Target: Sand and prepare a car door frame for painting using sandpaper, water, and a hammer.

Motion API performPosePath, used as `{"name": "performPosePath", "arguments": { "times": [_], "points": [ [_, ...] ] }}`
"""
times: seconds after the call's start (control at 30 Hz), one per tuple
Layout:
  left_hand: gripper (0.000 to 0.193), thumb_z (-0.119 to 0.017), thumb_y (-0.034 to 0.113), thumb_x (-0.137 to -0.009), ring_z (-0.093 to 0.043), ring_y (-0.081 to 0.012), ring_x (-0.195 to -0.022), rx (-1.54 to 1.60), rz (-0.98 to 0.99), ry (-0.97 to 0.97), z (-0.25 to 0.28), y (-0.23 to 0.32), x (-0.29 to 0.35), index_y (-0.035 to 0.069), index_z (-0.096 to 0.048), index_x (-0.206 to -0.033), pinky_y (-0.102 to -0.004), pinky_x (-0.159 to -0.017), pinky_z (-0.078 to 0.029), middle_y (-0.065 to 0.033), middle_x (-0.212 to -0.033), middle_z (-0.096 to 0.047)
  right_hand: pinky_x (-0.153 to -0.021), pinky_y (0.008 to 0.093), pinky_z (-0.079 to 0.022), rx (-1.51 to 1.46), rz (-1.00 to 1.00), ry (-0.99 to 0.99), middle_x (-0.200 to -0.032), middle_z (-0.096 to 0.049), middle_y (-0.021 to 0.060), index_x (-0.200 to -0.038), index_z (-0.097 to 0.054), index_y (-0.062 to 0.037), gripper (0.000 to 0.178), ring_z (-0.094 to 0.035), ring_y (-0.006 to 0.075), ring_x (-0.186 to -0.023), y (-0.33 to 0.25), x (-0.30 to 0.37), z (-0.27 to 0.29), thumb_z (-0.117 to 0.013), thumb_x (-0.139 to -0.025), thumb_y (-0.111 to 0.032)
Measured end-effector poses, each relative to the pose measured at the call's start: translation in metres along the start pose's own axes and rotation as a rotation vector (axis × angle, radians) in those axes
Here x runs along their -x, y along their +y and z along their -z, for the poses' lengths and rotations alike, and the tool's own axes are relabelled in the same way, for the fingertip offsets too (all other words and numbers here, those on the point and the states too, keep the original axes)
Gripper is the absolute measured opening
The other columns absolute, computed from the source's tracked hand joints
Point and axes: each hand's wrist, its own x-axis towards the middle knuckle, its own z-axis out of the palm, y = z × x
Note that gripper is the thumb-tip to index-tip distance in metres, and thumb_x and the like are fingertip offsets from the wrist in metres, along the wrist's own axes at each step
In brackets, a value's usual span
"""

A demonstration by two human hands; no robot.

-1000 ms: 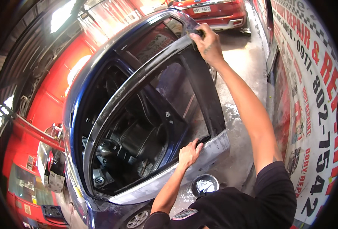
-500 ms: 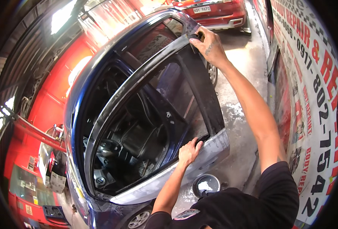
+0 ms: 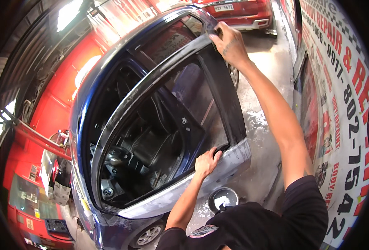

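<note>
A blue car's front door (image 3: 109,125) stands open before me, its window frame black and grey with scuffed patches. The lower panel looks dull grey, like sanded or primed metal. My left hand (image 3: 207,163) is closed over the door's window sill, thumb and fingers on the edge. At the upper rear corner of the window frame is my right hand (image 3: 231,45), fingers bent and pinched together. Something dark shows between its thumb and fingers, too small to make out. Through the window opening a black seat (image 3: 151,146) and the steering wheel (image 3: 117,156) are visible.
A dark bucket (image 3: 223,200) with whitish liquid stands on the wet floor beside the door. A red vehicle (image 3: 234,14) is parked beyond the car. A printed banner (image 3: 342,104) lines the right wall. At the left are another red vehicle (image 3: 26,208) and a red wall.
My right hand has shifted slightly up and right along the frame's upper corner. My left hand stays on the sill. The view has tilted a little.
</note>
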Motion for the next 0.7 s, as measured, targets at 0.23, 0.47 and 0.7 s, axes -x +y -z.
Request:
{"name": "performPosePath", "arguments": {
  "times": [0.23, 0.47, 0.7],
  "points": [
    [0.065, -0.043, 0.063, -0.107, -0.074, -0.0422, -0.101, 0.004, 0.021, -0.026, 0.001, -0.002, -0.002, 0.012, -0.066, -0.139, -0.0539, -0.086, -0.059, -0.0207, -0.116, -0.076, -0.067, 0.0452, -0.051, 0.076, 0.129, 0.085, -0.077, -0.065, 0.0216, -0.104, -0.063, 0.0002, 0.024, -0.066, 0.0413, -0.071, 0.002, -0.012, -0.005, -0.076, -0.093, -0.017],
    [0.064, -0.043, 0.063, -0.107, -0.075, -0.0428, -0.100, -0.013, -0.017, -0.010, -0.004, 0.001, -0.003, 0.012, -0.065, -0.140, -0.0545, -0.084, -0.059, -0.0213, -0.116, -0.076, -0.069, 0.0460, -0.052, 0.070, 0.127, 0.081, -0.078, -0.065, 0.0211, -0.103, -0.063, 0.0002, 0.024, -0.067, 0.0373, -0.070, 0.006, -0.009, -0.009, -0.078, -0.092, -0.015],
    [0.065, -0.041, 0.064, -0.108, -0.074, -0.0432, -0.101, -0.024, 0.013, -0.051, 0.001, 0.002, -0.003, 0.014, -0.063, -0.143, -0.0553, -0.086, -0.058, -0.0210, -0.120, -0.075, -0.069, 0.0455, -0.052, 0.071, 0.037, 0.073, -0.077, -0.064, 0.0216, -0.101, -0.063, 0.0013, 0.022, -0.067, 0.0395, -0.073, -0.001, -0.008, -0.004, -0.077, -0.091, -0.013]
  ]
}}
